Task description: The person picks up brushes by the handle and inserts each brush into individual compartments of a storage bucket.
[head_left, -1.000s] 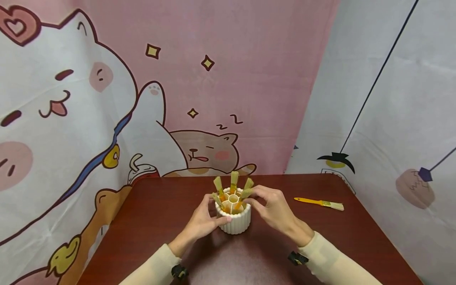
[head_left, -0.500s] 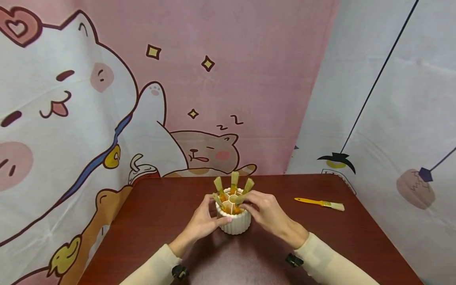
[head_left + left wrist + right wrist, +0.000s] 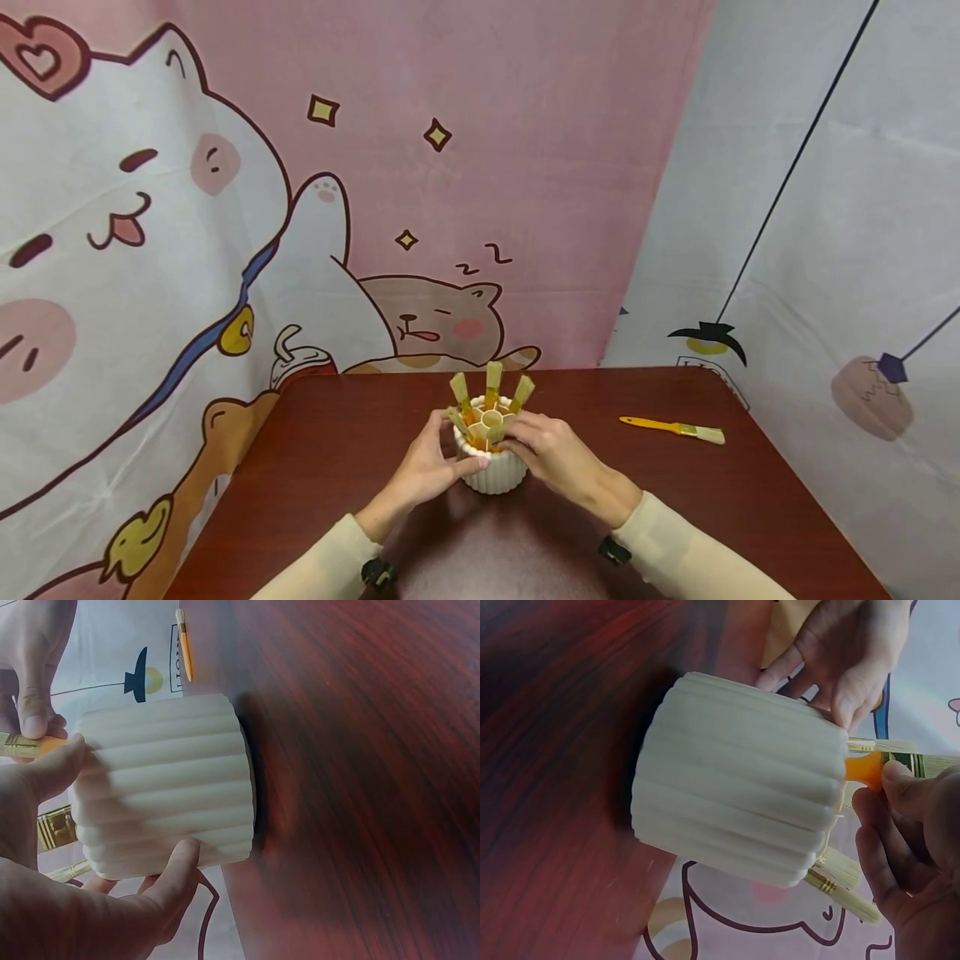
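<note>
A white ribbed brush holder (image 3: pixel 495 477) with round compartments stands upright on the table. My left hand (image 3: pixel 426 463) grips its left side, thumb across the front and fingers along the rim. At the right of the rim, my right hand (image 3: pixel 558 460) pinches a paint brush (image 3: pixel 866 769) low on its metal band, bristles up and orange handle down inside the holder. Several other brushes stand bristles up in outer compartments, among them a brush (image 3: pixel 493 379) at the back and a brush (image 3: pixel 522 392) at the back right. The holder's wall hides their lower handles.
One more paint brush (image 3: pixel 671 427) with a yellow-orange handle lies on the right of the dark red table (image 3: pixel 337 467), bristles pointing right. A cartoon-printed curtain (image 3: pixel 540 167) hangs behind the table and along both sides.
My right hand has moved slightly left and down, taking the pinched brush from the right rim toward the front of the holder. The left hand and the lying brush stay put.
</note>
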`<state>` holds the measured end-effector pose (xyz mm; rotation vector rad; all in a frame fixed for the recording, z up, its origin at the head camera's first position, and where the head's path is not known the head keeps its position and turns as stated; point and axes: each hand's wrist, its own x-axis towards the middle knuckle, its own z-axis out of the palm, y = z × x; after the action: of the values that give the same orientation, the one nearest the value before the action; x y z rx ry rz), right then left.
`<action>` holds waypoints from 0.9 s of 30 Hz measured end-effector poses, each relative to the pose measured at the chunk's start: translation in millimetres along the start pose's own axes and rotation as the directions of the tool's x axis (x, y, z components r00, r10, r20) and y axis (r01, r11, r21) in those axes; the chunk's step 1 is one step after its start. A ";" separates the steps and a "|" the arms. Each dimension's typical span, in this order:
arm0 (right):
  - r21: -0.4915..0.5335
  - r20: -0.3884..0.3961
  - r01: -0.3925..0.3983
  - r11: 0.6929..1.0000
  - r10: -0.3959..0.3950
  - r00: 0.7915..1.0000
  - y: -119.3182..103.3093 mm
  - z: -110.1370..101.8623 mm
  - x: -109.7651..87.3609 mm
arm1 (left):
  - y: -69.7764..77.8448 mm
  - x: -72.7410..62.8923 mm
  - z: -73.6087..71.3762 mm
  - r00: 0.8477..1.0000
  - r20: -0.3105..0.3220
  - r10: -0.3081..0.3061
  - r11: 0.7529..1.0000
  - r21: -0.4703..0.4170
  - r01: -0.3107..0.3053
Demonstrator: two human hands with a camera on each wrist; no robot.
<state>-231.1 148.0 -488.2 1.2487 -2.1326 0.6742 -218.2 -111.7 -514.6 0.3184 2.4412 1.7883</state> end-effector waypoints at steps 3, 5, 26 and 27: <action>-0.044 0.001 0.016 0.999 -0.016 1.000 -0.7 2.4 -1.0 | -0.8 0.9 -0.1 1.000 0.001 0.002 1.000 -0.002 -0.002; -0.067 0.002 0.020 0.998 -0.020 1.000 -1.6 3.4 -1.3 | -1.0 0.9 0.0 1.000 0.000 0.003 1.000 -0.011 -0.003; -0.156 0.022 -0.058 0.986 0.062 0.998 -4.2 9.5 -8.2 | -0.9 -0.6 0.7 1.000 0.002 0.023 0.999 -0.031 -0.023; -0.154 0.020 -0.063 0.986 0.067 0.998 -4.4 9.3 -8.8 | -0.4 -0.8 0.5 1.000 0.002 0.019 0.999 -0.030 -0.019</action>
<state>-225.7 145.2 -500.3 1.1148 -2.2083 0.5124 -217.4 -111.6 -515.2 0.3425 2.4156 1.8290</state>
